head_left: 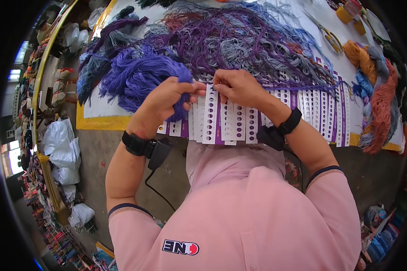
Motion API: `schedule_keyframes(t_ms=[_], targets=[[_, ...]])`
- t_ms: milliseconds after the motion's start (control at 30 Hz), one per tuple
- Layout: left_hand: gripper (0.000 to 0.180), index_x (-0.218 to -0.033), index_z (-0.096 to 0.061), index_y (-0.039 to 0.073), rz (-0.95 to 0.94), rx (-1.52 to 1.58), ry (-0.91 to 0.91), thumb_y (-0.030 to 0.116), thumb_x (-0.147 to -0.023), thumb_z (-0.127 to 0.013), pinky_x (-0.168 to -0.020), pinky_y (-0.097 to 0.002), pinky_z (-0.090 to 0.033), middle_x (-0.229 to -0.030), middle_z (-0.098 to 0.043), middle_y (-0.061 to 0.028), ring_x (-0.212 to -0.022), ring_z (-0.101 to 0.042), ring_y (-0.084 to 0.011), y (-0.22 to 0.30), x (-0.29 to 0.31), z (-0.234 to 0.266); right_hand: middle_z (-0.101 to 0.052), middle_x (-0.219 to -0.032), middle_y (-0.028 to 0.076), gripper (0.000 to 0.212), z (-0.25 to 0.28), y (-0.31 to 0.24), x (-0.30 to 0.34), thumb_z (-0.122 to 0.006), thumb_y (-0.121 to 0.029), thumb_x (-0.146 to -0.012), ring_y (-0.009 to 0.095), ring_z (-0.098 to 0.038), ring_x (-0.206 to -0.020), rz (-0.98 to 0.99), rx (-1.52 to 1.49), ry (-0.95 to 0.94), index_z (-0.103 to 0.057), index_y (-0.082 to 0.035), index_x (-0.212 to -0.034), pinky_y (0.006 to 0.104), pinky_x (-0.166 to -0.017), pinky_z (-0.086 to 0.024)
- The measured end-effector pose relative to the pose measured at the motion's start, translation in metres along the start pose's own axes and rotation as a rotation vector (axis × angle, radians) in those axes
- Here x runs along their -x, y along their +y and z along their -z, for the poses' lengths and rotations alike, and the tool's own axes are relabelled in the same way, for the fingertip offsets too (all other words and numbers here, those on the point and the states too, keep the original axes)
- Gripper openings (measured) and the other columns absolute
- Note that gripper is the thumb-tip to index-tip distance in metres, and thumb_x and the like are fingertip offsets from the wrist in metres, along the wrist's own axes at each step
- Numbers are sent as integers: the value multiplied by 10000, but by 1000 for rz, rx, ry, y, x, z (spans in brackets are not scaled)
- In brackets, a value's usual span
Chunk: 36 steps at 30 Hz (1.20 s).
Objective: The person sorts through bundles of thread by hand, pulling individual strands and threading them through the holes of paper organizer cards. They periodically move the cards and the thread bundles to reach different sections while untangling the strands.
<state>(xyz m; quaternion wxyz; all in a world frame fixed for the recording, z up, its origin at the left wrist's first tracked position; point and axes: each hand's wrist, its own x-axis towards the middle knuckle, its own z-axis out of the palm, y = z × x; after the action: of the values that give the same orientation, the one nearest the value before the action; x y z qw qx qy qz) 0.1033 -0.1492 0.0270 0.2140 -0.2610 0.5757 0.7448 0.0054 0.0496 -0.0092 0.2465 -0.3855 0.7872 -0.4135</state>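
A thick bundle of blue-violet thread (138,74) lies at the left of the table, its right end gathered up in my left hand (167,97). That hand is closed around the thread, its fingertips reaching the upper end of a white strip card (210,119) punched with a row of holes. My right hand (239,88) is pinched at the top of this same card. Whether its fingertips grip the card or a thread end is hidden. Beneath both hands, more white and purple punched cards (319,110) lie side by side along the near table edge.
Beyond the hands spreads a tangled heap of purple, grey-blue and rust threads (239,40). Yellow-handled scissors (332,40) lie at the far right. Orange and rust skeins (382,106) hang over the right edge. White plastic bags (61,144) stand left of the table (99,123).
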Motion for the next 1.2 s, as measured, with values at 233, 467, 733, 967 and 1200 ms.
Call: schedule_keyframes(t_ms=[233,467,733,967,1200], targets=[[63,-889,-620,-17,-129,-198,-16,31,-859,-591,-471,-227,-349,-713,-591,-19,-543,-486,-63,-13,-20,-12,-677,-735,77,104,-6,6,-2,-596,-196,-812,305,-662,-720,63,120,74,-651,-113,-841,424,-672,-502],[101,-832,-659,-14,-375,-724,297,74,-783,-645,-486,-244,-413,-618,-592,-25,-503,-530,-97,-20,-25,-19,-678,-772,120,153,-7,1,-2,-589,-215,-833,335,-658,-776,15,146,64,-666,-88,-873,454,-712,-497],[113,-823,-685,2,-440,-749,304,114,-812,-676,-497,-256,-428,-746,-663,-53,-578,-553,-82,-15,-20,-3,-675,-770,135,198,-5,0,0,-606,-252,-845,344,-653,-779,-24,112,29,-668,-68,-882,460,-725,-492],[114,-952,-609,24,-146,234,-161,121,-897,-631,-541,-212,-404,-821,-660,-74,-634,-542,-69,-8,-12,9,-685,-741,108,197,0,-3,2,-613,-257,-845,305,-665,-752,30,84,-41,-682,-72,-850,423,-709,-497],[49,-854,-581,61,-235,-74,145,77,-894,-604,-544,-220,-423,-688,-548,-6,-573,-493,-78,46,-23,83,-680,-644,49,149,0,3,1,-589,-143,-874,159,-668,-602,37,150,-25,-666,-27,-823,316,-594,-498]])
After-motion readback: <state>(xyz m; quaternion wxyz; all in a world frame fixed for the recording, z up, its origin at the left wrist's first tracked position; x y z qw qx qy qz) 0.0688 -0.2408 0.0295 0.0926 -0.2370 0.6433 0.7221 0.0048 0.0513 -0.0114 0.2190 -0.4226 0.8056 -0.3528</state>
